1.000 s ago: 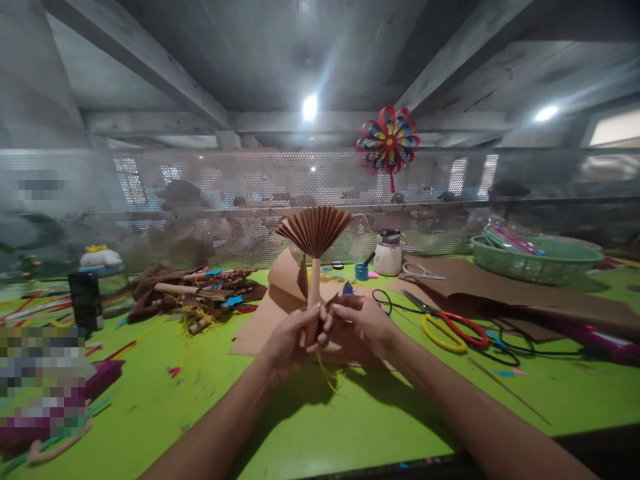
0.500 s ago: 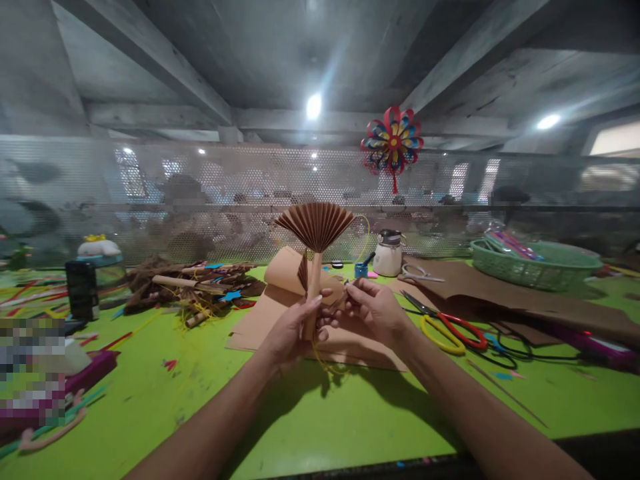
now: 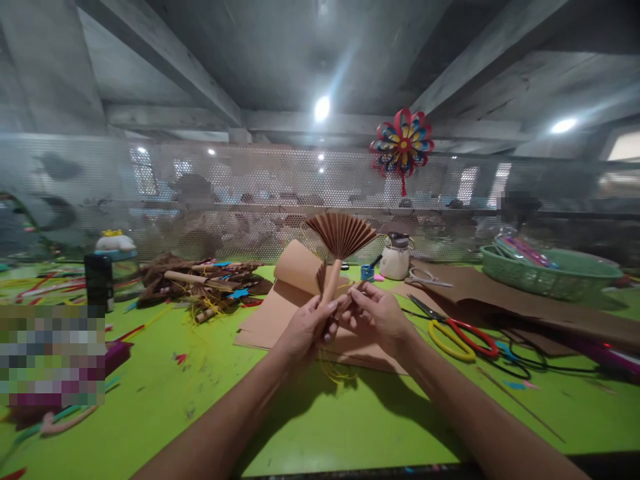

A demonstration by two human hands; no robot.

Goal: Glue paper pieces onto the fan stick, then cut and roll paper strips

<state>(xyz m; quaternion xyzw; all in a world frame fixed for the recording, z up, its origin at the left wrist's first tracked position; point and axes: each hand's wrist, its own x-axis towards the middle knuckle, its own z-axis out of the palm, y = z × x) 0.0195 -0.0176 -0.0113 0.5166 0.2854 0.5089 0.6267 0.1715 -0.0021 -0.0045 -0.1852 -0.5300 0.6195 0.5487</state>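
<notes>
My left hand (image 3: 306, 325) is closed around the lower part of a brown paper tube (image 3: 331, 283). A pleated brown paper fan (image 3: 341, 235) spreads from the top of this tube, which leans to the right. A smaller pleated piece (image 3: 321, 277) sticks out on the tube's left side. Beside the tube, my right hand (image 3: 379, 315) pinches a small brown folded paper piece (image 3: 346, 301), partly hidden by the fingers. Yellow string (image 3: 336, 373) hangs below the hands. Under them lie sheets of brown paper (image 3: 265, 320), one curled at the back.
Red-and-yellow-handled scissors (image 3: 463, 340) lie to the right, near a thin stick (image 3: 520, 403). Behind stand a blue jar (image 3: 367, 273), a white jug (image 3: 395, 260) and a green basket (image 3: 540, 270). Brown paper scraps (image 3: 200, 283) are heaped at left, beside a black phone (image 3: 97, 282).
The fan and tube have tipped to the right and sunk slightly, with my left hand around the tube. My right hand stays close, fingers at the small paper piece. The view has shifted slightly.
</notes>
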